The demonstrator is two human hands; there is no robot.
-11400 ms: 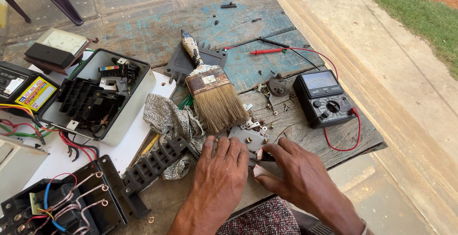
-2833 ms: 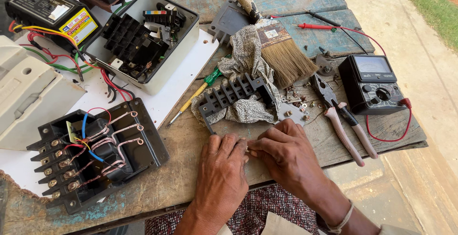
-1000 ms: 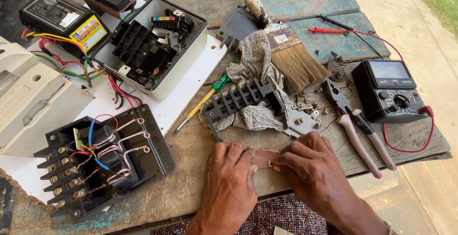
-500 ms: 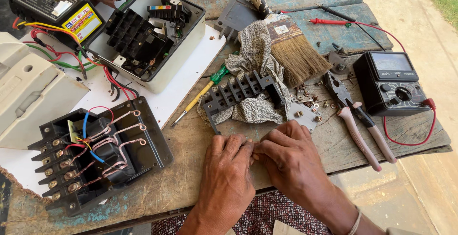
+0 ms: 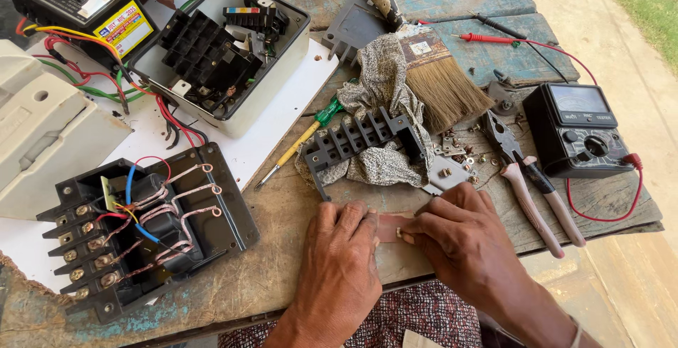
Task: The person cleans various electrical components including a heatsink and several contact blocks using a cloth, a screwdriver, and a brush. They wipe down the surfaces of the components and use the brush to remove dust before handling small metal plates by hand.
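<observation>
Weathered wooden table (image 5: 282, 277) — outdoors, concrete floor (image 5: 621, 73).

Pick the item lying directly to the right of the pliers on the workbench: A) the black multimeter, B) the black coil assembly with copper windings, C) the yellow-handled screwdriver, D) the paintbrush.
A: the black multimeter sits just right of the pliers, by the bench's right edge; the paintbrush and screwdriver lie to their left, and the coil assembly is far left.
</observation>
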